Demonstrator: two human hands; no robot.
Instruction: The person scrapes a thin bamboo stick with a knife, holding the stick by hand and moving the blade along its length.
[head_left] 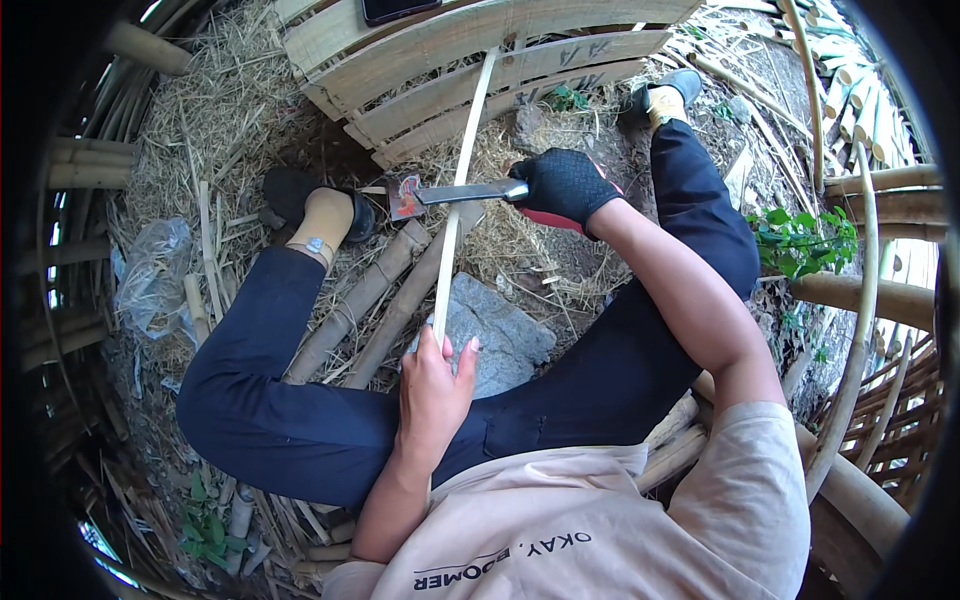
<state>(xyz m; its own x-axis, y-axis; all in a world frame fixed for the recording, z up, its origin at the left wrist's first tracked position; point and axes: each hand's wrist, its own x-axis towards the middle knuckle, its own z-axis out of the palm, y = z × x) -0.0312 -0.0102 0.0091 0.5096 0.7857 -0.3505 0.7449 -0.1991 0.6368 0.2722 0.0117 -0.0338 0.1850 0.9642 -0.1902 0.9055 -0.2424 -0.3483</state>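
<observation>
My bare left hand [435,390] is closed round the lower end of a long, pale bamboo strip [470,135]. The strip runs upward from my lap, and its far end meets a slatted wooden crate. On my right hand [568,190] is a black glove with red at its edge; its fingers wrap round the handle of a hatchet [465,192]. The hatchet's metal shaft lies across the strip, and its head, with a red patch, is just left of it. Whether the blade touches the strip I cannot tell.
The slatted crate [430,120] stands ahead between my feet, with a dark phone [398,10] on top. A flat grey stone [500,335] and bamboo poles [350,310] lie between my legs. Crumpled clear plastic [158,280] is at left. Bamboo poles [865,290] border the right.
</observation>
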